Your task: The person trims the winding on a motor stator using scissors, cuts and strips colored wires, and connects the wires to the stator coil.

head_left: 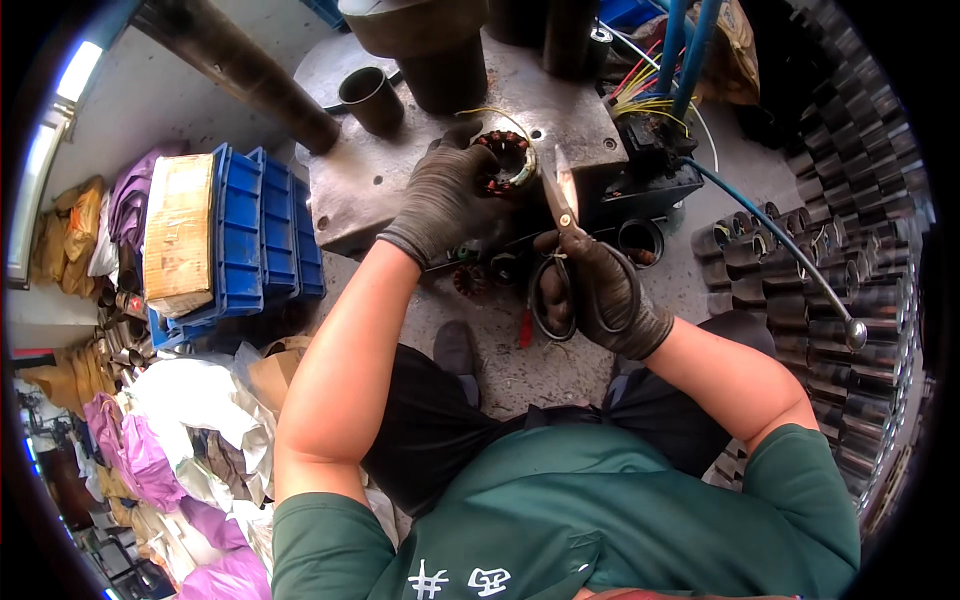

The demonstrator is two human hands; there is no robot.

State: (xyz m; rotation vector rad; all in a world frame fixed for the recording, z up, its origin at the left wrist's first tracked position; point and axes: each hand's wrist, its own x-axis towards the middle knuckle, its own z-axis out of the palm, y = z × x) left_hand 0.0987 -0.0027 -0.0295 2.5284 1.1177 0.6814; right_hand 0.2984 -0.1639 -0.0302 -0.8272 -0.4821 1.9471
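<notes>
My left hand (pixel 440 190), in a dark grey work glove, is closed on the left side of a motor stator (pixel 525 176). This ring has reddish-brown windings, a pale edge and a thin yellow wire (pixel 497 110) rising from it. It is held at the front part of the metal worktable. My right hand (pixel 608 295), also gloved, has its fingers in the handles of a pair of scissors (pixel 563 205). Their blades point away from me, just right of the stator; whether they touch it I cannot tell. The fingertips of my left hand are partly hidden behind the ring.
A short metal tube (pixel 371 100) stands on the metal worktable (pixel 345 190), beside a large dark press column (pixel 445 75). Blue crates (pixel 240 235) and a cardboard box (pixel 180 235) are at left. Several metal cylinders (pixel 850 270) are stacked at right, behind a ball-ended lever (pixel 855 333).
</notes>
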